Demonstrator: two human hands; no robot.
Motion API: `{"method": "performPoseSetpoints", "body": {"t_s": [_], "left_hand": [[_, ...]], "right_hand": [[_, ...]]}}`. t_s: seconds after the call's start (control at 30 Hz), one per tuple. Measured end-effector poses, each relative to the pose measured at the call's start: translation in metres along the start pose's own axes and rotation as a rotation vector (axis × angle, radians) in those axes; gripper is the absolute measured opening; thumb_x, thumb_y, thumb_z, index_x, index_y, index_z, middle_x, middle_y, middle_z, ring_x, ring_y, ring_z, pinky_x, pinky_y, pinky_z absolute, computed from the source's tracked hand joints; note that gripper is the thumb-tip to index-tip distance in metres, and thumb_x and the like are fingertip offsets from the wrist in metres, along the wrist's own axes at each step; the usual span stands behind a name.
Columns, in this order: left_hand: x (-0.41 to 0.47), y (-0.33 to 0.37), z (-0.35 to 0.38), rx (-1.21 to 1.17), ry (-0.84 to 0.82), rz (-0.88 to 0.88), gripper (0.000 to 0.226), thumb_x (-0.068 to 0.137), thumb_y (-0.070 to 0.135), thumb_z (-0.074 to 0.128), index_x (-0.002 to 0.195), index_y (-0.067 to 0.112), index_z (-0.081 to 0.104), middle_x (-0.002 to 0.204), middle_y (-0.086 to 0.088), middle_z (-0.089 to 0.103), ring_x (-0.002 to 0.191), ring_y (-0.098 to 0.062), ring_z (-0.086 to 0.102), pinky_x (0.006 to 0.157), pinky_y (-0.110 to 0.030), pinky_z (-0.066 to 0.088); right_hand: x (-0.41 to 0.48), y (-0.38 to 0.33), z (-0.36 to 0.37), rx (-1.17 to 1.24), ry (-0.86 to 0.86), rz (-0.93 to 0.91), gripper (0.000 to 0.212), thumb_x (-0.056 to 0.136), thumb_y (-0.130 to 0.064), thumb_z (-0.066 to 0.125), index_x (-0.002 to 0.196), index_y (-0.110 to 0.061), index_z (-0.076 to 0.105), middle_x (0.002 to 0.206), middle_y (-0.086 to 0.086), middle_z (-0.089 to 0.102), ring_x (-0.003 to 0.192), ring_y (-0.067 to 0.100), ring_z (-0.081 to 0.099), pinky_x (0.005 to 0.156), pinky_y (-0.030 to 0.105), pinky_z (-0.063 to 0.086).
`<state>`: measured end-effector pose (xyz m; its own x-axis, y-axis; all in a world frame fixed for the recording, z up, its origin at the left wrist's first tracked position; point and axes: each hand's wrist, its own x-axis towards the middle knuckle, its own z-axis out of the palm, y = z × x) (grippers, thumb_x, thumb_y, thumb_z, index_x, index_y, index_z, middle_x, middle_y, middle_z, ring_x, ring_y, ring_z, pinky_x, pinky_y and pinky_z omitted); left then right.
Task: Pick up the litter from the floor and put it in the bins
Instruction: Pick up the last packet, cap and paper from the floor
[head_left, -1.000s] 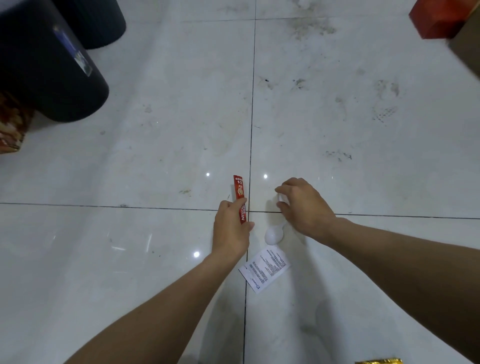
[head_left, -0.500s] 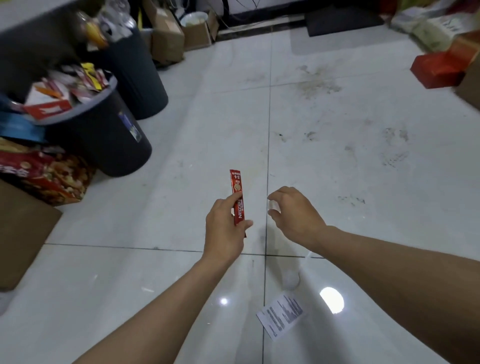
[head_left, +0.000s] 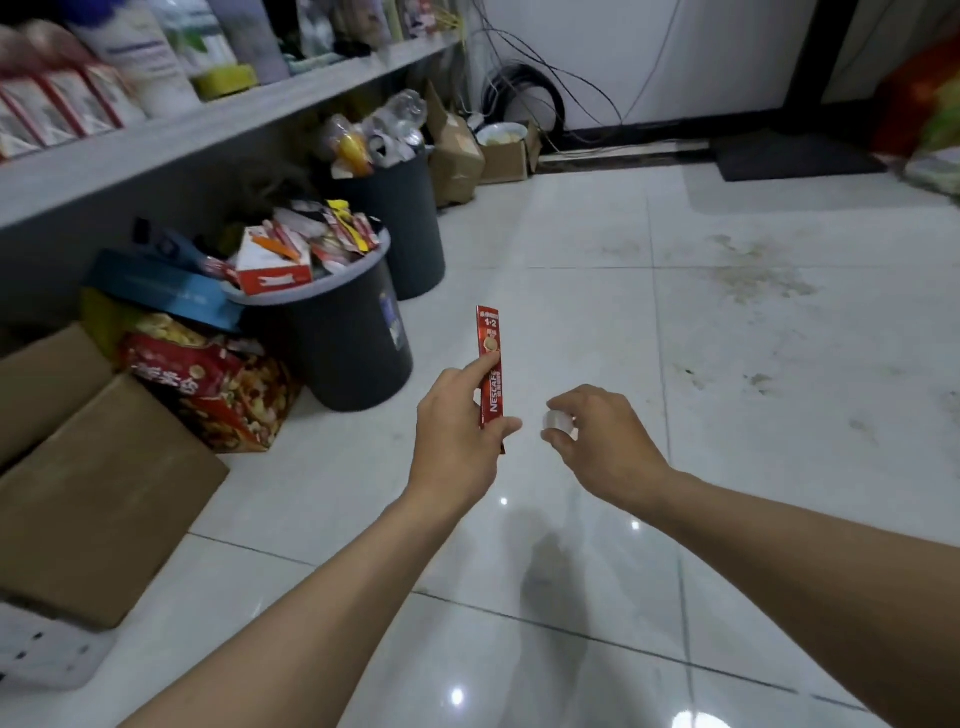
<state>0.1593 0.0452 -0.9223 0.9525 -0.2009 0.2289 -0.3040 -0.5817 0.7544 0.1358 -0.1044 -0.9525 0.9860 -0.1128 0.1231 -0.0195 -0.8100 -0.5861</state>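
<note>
My left hand (head_left: 457, 436) holds a red coffee sachet (head_left: 490, 364) upright above the tiled floor (head_left: 727, 364), grip clamped on its lower end; my right hand (head_left: 597, 441), at 3 o'clock of it, pinches a small clear scrap (head_left: 558, 422); a heaped dark bin (head_left: 353, 353) stands at 10 o'clock, a second bin (head_left: 415, 234) behind it.

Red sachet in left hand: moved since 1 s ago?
Yes. The red sachet moved left, away from the vertical tile joint, toward the near bin.
</note>
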Motion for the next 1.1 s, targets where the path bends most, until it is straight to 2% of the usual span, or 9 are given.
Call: {"method": "performPoseSetpoints", "body": {"t_s": [0.13,0.23,0.3,0.4,0.57,0.73,0.83,0.93,1.1], "left_hand": [[0.047,-0.019,-0.046,-0.016,0.048,-0.022,0.073,0.080,0.014,0.076,0.144,0.025,0.042,0.118,0.004,0.052,0.107,-0.014,0.055,0.074,-0.017,0.053],[0.079,-0.033,-0.079,-0.033,0.084,-0.012,0.073,0.079,0.017,0.076,0.144,0.024,0.042,0.131,0.003,0.051,0.120,-0.015,0.052,0.083,-0.018,0.051],[0.098,-0.041,-0.101,-0.055,0.118,-0.002,0.073,0.080,0.017,0.076,0.144,0.023,0.043,0.137,0.003,0.050,0.125,-0.016,0.049,0.095,-0.029,0.049],[0.128,-0.058,-0.134,-0.068,0.172,0.013,0.070,0.080,0.018,0.075,0.143,0.023,0.044,0.144,0.005,0.046,0.134,-0.015,0.040,0.106,-0.032,0.039],[0.180,-0.090,-0.186,-0.006,0.212,-0.046,0.066,0.082,0.019,0.075,0.141,0.022,0.046,0.142,0.001,0.048,0.132,-0.019,0.044,0.107,-0.040,0.043],[0.226,-0.122,-0.222,-0.003,0.235,-0.153,0.065,0.081,0.018,0.077,0.139,0.019,0.049,0.139,-0.002,0.050,0.124,-0.019,0.051,0.096,-0.032,0.049],[0.252,-0.139,-0.227,0.037,0.233,-0.176,0.065,0.081,0.023,0.076,0.140,0.020,0.048,0.138,-0.003,0.051,0.126,-0.021,0.050,0.100,-0.036,0.047],[0.275,-0.153,-0.223,0.040,0.226,-0.204,0.066,0.082,0.028,0.076,0.141,0.022,0.047,0.139,-0.003,0.051,0.127,-0.022,0.049,0.102,-0.039,0.047],[0.299,-0.163,-0.223,0.126,0.206,-0.141,0.059,0.084,0.027,0.074,0.138,0.018,0.051,0.138,-0.004,0.052,0.127,-0.022,0.045,0.102,-0.035,0.040]], "right_hand": [[0.052,-0.054,0.011,0.041,0.058,0.035,0.020,0.091,-0.018,0.063,0.105,-0.004,0.068,0.112,0.010,0.066,0.099,0.025,0.062,0.088,0.038,0.052],[0.088,-0.089,0.018,0.035,0.078,0.011,0.026,0.091,-0.020,0.064,0.113,-0.006,0.067,0.118,0.009,0.064,0.104,0.025,0.061,0.091,0.036,0.051],[0.111,-0.111,0.022,0.024,0.089,-0.001,0.031,0.092,-0.023,0.064,0.119,-0.008,0.065,0.121,0.008,0.063,0.108,0.024,0.060,0.092,0.035,0.050],[0.143,-0.144,0.031,0.023,0.095,-0.013,0.036,0.091,-0.025,0.065,0.125,-0.011,0.062,0.124,0.006,0.063,0.109,0.023,0.061,0.094,0.033,0.050],[0.189,-0.197,0.046,0.009,0.085,-0.056,0.038,0.092,-0.026,0.064,0.127,-0.014,0.061,0.127,0.002,0.061,0.110,0.020,0.060,0.093,0.029,0.047],[0.228,-0.231,0.061,0.009,0.053,-0.082,0.040,0.090,-0.029,0.065,0.129,-0.018,0.061,0.127,0.001,0.062,0.110,0.020,0.060,0.088,0.031,0.052],[0.249,-0.244,0.068,-0.012,0.041,-0.085,0.043,0.090,-0.029,0.065,0.131,-0.019,0.059,0.130,0.001,0.060,0.115,0.021,0.057,0.090,0.033,0.052],[0.269,-0.252,0.073,-0.056,0.033,-0.103,0.040,0.092,-0.028,0.063,0.131,-0.017,0.060,0.130,0.002,0.060,0.115,0.022,0.057,0.087,0.030,0.051],[0.301,-0.261,0.075,-0.115,0.070,-0.135,0.035,0.094,-0.027,0.061,0.125,-0.013,0.064,0.125,0.006,0.063,0.108,0.024,0.059,0.081,0.027,0.048]]}}
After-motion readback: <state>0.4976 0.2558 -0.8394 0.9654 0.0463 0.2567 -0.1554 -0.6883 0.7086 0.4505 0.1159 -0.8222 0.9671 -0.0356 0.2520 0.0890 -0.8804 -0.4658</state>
